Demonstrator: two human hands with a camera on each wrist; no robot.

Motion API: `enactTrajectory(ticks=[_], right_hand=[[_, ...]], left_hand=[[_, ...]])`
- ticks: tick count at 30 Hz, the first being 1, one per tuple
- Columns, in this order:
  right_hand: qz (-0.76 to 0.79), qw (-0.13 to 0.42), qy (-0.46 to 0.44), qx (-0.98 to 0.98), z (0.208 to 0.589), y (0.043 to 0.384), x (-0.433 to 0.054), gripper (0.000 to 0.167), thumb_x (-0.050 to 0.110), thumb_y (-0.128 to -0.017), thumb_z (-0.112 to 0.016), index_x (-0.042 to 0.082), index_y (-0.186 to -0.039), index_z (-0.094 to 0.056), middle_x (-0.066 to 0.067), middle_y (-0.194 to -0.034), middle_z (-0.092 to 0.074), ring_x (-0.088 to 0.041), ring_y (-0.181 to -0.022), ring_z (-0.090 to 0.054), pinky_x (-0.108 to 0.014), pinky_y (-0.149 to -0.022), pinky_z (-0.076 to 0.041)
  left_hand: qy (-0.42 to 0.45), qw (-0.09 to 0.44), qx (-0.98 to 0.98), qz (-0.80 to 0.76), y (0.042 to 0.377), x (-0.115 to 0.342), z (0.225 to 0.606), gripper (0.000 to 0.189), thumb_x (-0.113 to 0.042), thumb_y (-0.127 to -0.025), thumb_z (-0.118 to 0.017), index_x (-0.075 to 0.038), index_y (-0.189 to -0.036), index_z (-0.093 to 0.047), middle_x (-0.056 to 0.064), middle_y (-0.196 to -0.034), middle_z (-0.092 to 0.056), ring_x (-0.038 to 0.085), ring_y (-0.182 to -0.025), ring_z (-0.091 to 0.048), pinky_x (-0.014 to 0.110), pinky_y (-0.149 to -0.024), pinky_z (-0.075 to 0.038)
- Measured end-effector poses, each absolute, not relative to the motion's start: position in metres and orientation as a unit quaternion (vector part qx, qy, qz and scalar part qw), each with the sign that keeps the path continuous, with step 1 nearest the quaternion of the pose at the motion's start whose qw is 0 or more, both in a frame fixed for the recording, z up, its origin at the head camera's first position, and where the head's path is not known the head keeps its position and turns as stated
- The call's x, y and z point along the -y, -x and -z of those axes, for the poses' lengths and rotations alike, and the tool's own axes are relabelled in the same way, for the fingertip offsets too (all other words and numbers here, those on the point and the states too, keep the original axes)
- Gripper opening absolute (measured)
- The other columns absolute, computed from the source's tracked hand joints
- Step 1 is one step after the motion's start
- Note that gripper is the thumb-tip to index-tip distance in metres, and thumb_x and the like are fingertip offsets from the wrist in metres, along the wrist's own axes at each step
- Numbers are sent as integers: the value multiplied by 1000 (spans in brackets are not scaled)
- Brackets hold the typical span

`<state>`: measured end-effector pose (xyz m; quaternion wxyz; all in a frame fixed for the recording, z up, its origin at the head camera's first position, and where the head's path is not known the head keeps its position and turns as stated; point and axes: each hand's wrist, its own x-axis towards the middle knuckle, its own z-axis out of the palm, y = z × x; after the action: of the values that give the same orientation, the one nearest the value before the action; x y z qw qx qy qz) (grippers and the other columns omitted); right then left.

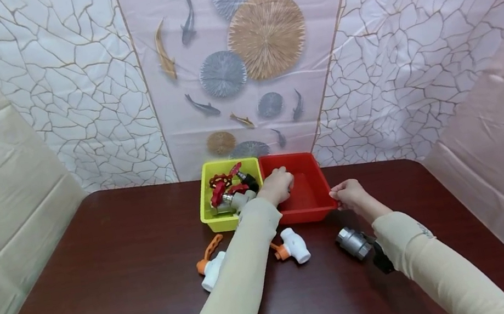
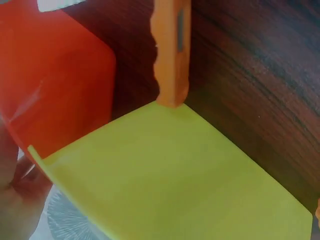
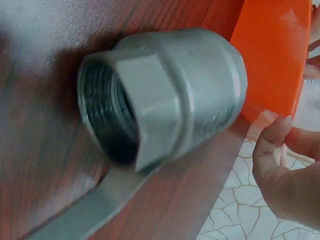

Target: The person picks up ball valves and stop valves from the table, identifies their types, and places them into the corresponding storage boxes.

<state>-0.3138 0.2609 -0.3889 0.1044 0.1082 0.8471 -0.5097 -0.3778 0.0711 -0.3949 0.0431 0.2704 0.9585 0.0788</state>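
Pale beige sleeves (image 1: 238, 281), wide cuffs (image 1: 261, 220), perhaps small dark lettering (image 1: 425, 229) on the right one.

right grip (image 1: 352, 194) on red tray (image 1: 309, 191)

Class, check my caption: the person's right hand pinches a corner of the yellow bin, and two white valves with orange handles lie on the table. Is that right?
The colour is wrong: the bin whose corner the right hand pinches is red, not yellow, as the right wrist view shows. The two white valves with orange handles do lie on the table.
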Motion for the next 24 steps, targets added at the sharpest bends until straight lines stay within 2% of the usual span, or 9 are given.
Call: enactTrajectory(ticks=[8,10,13,16,18,24], right_hand=[[505,98,-112,-850,393,318,-260,27,3,-94,-51,-18,-112,-53,-3,-68,-56,-9,-50,-50,-21,-50,-48],[521,102,-95,-842,398,322,-266,24,6,-92,-57,-15,-105,-57,-4,-67,-57,-10,-50,-51,-22,-50,-49],[524,110,-94,-840,401,325,-269,25,7,-91,-59,-14,-103,-58,-7,-70,-58,-12,-51,-52,-25,-52,-50],[519,108,-101,-842,398,321,-266,24,6,-92,-57,-14,-105,-58,-6,-70,-57,-11,-51,-51,-23,-51,-49],[503,106,-119,-850,393,317,-261,27,3,-95,-51,-17,-111,-53,-6,-72,-56,-10,-52,-50,-22,-51,-49],[507,100,-119,-848,392,313,-259,28,3,-96,-49,-18,-113,-51,-5,-72,-55,-8,-50,-49,-20,-49,-47]], left_hand=[[-268,62,-959,-76,381,-66,401,9,-5,-89,-61,-12,-82,-61,7,-104,-56,18,-87,-51,25,-72,-44],[-270,65,-958,-74,380,-66,402,9,-4,-89,-60,-11,-84,-61,7,-103,-56,17,-85,-51,25,-71,-42],[-272,68,-957,-72,379,-65,404,10,-3,-90,-58,-11,-85,-62,6,-101,-58,17,-83,-52,24,-71,-41],[-273,68,-956,-78,378,-64,403,9,-5,-90,-58,-11,-84,-62,6,-98,-59,17,-83,-52,23,-71,-42],[-275,66,-956,-82,378,-64,402,8,-6,-90,-59,-10,-85,-63,6,-98,-60,17,-84,-53,23,-72,-43],[-283,78,-952,-84,379,-64,402,10,-5,-90,-58,-10,-91,-67,4,-101,-60,16,-90,-53,24,-79,-45]])
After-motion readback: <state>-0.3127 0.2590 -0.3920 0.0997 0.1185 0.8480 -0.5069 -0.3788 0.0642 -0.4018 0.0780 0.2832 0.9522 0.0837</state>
